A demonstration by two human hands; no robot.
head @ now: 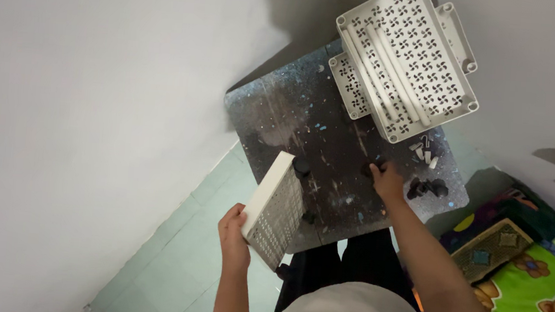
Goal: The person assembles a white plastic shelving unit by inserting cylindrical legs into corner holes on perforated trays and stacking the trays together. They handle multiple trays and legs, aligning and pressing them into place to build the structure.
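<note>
The left hand [235, 232] grips 1 light, stiff perforated tray [275, 209] by its edge while the right hand [388, 181] pinches a small black caster [369, 169].

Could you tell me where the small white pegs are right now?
In the head view, the small white pegs lie on the dark table's right side, just below the stacked perforated trays.

White perforated rack [407, 60] stands at the far end of a dark, paint-flecked table [287, 114]. Small white pegs [425, 152] and black caps [428, 188] lie beside it. Bear-print mat [531, 288] lower right.
</note>
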